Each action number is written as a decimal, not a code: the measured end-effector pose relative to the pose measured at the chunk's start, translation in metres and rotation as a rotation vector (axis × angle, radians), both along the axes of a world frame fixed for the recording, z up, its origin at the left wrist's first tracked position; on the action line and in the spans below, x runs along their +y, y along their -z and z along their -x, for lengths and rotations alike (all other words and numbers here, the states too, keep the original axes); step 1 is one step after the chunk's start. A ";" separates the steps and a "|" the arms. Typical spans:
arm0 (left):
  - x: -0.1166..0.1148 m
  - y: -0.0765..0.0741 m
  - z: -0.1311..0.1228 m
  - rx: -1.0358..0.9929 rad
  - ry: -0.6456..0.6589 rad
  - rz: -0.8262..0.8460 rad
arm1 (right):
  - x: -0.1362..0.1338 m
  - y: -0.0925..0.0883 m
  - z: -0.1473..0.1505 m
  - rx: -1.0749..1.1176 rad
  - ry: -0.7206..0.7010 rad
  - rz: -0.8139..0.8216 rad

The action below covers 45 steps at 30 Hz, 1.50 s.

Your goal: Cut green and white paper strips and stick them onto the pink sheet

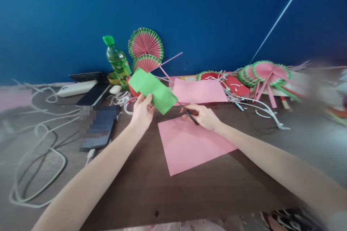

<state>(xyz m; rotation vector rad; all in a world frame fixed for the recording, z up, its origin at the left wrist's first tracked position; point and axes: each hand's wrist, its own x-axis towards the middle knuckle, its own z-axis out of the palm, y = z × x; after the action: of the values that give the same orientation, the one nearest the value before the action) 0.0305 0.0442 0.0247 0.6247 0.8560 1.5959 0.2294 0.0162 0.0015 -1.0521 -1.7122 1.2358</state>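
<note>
Between finger and thumb, my left hand (pixel 143 111) grips a piece of bright green paper (pixel 155 92) by its lower edge, raised above the table. The paper looks layered, with a step in its outline. My right hand (pixel 202 116) is closed around a pair of dark-handled scissors (pixel 191 116). Their blades reach the right edge of the green paper; whether they are parted there I cannot tell. Beneath my right hand and forearm lies a pink sheet (pixel 187 148) on the brown table (pixel 135 187). Farther back is another pink sheet or stack (pixel 200 91).
Pleated pink-and-green paper fans (pixel 145 45) lean against the blue wall, beside a green-capped bottle (pixel 117 59). More fans (pixel 268 74) and white paper strips (pixel 267 108) lie at right. A phone (pixel 101 126) and looping white cables (pixel 40 155) occupy the left.
</note>
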 end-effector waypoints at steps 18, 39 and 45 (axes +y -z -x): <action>-0.003 0.004 -0.004 0.058 0.077 -0.064 | -0.004 -0.010 0.000 0.009 -0.008 0.110; -0.008 0.006 -0.008 0.078 0.122 -0.052 | -0.002 -0.007 -0.002 -0.018 -0.023 0.024; -0.014 0.010 -0.012 0.120 0.201 -0.073 | -0.005 -0.012 0.000 -0.032 -0.030 0.003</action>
<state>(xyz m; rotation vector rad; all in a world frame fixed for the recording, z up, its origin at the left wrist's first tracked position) 0.0430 0.0307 0.0146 0.8394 0.7988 1.4236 0.2293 0.0107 0.0136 -1.0565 -1.7569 1.2466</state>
